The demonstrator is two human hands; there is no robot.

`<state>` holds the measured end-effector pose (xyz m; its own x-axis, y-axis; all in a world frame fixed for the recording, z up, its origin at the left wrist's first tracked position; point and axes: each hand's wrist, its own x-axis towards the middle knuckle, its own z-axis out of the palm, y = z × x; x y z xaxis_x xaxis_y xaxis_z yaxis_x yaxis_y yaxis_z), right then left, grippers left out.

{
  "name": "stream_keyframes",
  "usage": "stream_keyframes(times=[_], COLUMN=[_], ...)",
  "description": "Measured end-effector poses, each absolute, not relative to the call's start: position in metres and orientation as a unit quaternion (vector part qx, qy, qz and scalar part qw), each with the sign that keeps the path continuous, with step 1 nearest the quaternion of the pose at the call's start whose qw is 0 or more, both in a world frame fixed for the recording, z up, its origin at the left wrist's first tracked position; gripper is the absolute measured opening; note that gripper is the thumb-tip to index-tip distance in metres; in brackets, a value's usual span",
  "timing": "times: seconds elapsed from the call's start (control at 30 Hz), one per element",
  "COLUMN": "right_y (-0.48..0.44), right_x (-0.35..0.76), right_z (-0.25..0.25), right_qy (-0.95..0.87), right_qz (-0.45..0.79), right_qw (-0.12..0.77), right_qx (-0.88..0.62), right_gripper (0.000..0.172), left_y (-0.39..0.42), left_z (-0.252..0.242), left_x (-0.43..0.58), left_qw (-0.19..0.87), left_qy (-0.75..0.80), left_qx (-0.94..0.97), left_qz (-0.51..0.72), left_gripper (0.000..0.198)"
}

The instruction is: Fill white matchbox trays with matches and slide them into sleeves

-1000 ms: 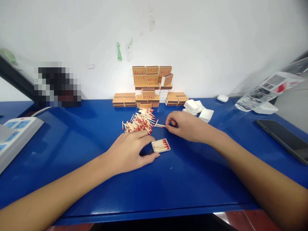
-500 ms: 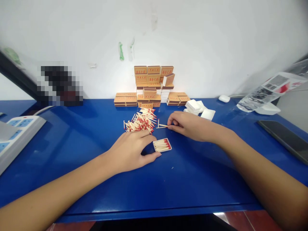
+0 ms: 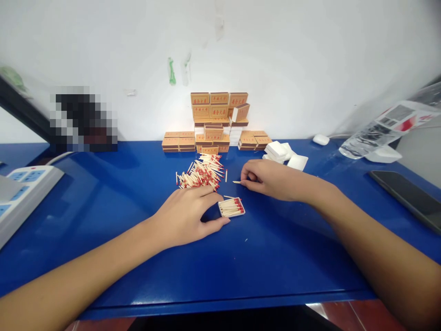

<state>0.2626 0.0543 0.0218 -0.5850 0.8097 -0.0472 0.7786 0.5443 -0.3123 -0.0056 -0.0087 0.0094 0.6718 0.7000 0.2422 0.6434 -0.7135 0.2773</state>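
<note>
Match by the rim (image 3: 230, 197): has come to lie along the far edge of the white tray (image 3: 237, 214) since half a second ago.
White tray: flat on the blue table (image 3: 220, 266), filled with matches, red heads to the right.
Left hand (image 3: 186, 216): thumb and forefinger spread around the tray's left end, one at the near side, one at the far; whether they press on it cannot be told for sure.
Right hand (image 3: 267, 179): thumb and forefinger pinching a pale matchstick (image 3: 236, 182), its end jutting leftward, beyond the tray's far right corner.
Heap of matches (image 3: 201, 174): just beyond the left hand.
Lone match (image 3: 226, 175): between heap and right hand.
Matchboxes (image 3: 219, 111): stacked by the wall.
</note>
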Motion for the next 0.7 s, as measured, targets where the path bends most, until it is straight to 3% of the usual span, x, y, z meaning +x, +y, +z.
stream_keyframes(times=[0.43,0.57,0.7], right_y=[0.018,-0.001,-0.003], right_x=[0.243,0.225,0.225], right_z=[0.045,0.049,0.044], right_qy=[-0.893,-0.902,-0.917], right_qz=[0.200,0.135,0.087], right_qw=[0.059,0.005,0.029], right_qx=[-0.398,-0.409,-0.388], right_gripper=[0.008,0.007,0.010], left_y=[-0.008,-0.007,-0.007], left_z=[0.011,0.010,0.009], left_x=[-0.005,-0.006,-0.006], left_qw=[0.097,0.101,0.101], left_qy=[0.370,0.374,0.374], left_qx=[0.910,0.910,0.909], left_qz=[0.159,0.152,0.152], left_gripper=[0.031,0.033,0.033])
